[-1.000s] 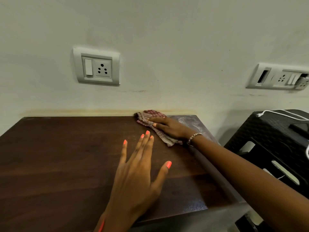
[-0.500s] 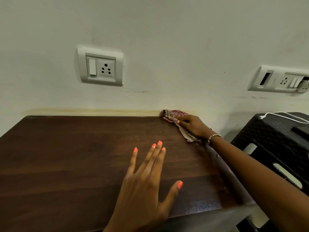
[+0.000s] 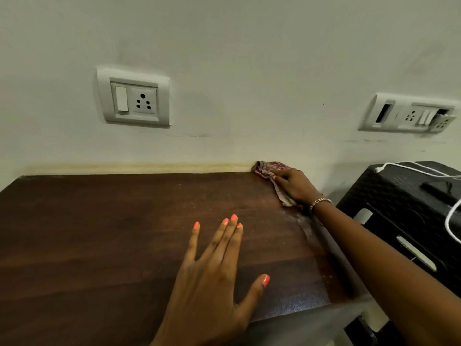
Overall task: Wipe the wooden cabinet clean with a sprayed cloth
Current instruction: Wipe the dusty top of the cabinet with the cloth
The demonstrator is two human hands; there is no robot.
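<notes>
— Where was there room on the cabinet top [image 3: 99, 233]?

— Left of the flat left hand [image 3: 212, 283], bare wood ran out to the left edge and back to the wall [image 3: 249, 58].

— And on the right?

— Tight. The right hand [image 3: 294, 186] pressed the cloth [image 3: 268, 168] into the far right corner, and its forearm crossed the right edge. Beyond it stood the black plastic unit [image 3: 399, 201] with a white cable [image 3: 411, 167] draped over it. The gap between unit and cabinet seemed narrow.

The dark wooden cabinet [image 3: 112, 233] is seen from above, faintly streaked. A crumpled red-checked cloth [image 3: 268, 169] is bunched at its far right corner.
</notes>
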